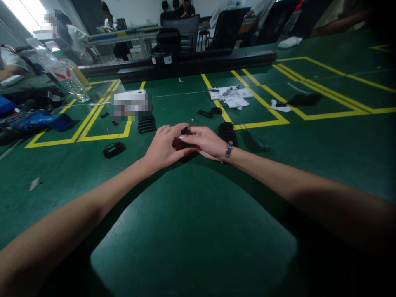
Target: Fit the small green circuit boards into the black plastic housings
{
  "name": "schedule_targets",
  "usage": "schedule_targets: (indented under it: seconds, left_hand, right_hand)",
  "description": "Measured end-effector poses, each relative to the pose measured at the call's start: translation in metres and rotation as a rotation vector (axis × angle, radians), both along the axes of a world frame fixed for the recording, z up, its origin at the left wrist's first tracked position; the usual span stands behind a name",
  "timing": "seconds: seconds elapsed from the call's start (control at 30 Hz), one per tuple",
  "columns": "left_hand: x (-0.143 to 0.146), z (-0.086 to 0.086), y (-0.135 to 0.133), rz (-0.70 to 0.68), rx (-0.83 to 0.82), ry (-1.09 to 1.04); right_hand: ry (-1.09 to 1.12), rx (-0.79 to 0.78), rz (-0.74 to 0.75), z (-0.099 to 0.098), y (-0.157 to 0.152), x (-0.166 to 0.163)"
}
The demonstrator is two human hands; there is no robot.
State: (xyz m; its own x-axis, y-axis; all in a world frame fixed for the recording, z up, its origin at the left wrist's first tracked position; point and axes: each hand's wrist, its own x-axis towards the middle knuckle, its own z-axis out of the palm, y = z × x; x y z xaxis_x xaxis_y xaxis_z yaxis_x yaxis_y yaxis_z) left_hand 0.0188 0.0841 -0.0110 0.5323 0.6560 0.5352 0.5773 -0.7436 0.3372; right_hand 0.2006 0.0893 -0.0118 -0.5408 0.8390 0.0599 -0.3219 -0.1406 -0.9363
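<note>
My left hand [162, 146] and my right hand [206, 142] meet above the green table, fingers closed around a small black part [185, 131]. Most of that part is hidden by my fingers, so its kind cannot be made out. Just right of my right hand lies a black ribbed piece [227, 131], and a similar black ribbed block [146, 124] is beyond my left hand. A black part with green on it [113, 150] sits to the left of my left wrist. Past my right hand are a black frame-like piece [205, 114] and a smaller black piece [216, 110].
Yellow tape lines [262, 125] mark the green tabletop [192, 231]. A white device [130, 98], plastic bottles [69, 76] and a blue tool-like object [49, 120] are at left. Crumpled white paper [233, 97] lies beyond my hands. A long black bar [198, 64] crosses the back; people sit beyond.
</note>
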Motion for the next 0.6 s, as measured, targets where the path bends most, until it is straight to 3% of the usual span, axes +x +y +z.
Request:
schedule_targets:
  seconds: [0.6]
  left_hand:
    - [0.0006, -0.0002, -0.0004, 0.027, -0.012, 0.011]
  right_hand:
    - [0.014, -0.004, 0.018, 0.0019, -0.0001, -0.0006]
